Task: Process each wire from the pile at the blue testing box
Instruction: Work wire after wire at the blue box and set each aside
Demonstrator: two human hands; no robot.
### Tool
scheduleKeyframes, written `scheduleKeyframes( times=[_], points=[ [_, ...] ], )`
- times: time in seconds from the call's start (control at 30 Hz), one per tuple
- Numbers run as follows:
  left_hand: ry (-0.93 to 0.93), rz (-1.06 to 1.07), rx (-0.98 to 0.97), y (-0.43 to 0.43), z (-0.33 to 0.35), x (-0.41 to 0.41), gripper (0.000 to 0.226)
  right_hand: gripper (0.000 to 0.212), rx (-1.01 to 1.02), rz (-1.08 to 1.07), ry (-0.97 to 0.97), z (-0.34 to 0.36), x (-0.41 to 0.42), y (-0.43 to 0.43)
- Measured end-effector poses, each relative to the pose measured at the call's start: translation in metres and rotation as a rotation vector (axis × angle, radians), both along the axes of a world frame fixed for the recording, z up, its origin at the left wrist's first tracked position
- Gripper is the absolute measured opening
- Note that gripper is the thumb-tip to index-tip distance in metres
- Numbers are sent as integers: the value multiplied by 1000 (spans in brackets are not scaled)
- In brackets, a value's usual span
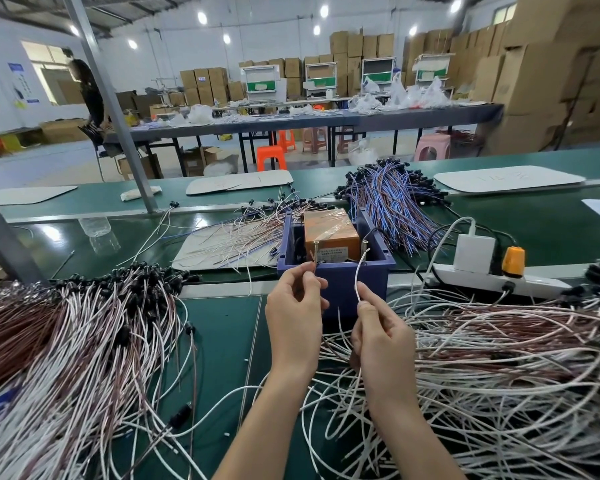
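Observation:
The blue testing box stands on the green bench straight ahead, with an orange unit inside and two upright screw contacts at its front. My left hand pinches a thin brown wire end held up against the left contact. My right hand grips a white wire whose tip reaches up to the right contact. A loose pile of white and brown wires lies to the right of my hands.
A bundled heap of wires with black ends lies at the left. More wires lie behind the box on a white sheet, and blue ones at the back right. A white power strip sits right of the box.

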State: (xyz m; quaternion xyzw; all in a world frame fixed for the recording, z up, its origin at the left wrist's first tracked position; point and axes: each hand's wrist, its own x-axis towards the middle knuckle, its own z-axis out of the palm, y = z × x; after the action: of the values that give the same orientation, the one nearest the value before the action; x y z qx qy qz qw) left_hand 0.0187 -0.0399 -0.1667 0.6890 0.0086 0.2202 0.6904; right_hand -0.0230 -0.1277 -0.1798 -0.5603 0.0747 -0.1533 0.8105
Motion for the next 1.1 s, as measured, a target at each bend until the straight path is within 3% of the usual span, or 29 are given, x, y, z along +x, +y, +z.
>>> scheduleKeyframes(
  times=[1.1],
  points=[
    [-1,-2,-1,1,1,0,16,29,4,-5,5,2,0,2]
  ],
)
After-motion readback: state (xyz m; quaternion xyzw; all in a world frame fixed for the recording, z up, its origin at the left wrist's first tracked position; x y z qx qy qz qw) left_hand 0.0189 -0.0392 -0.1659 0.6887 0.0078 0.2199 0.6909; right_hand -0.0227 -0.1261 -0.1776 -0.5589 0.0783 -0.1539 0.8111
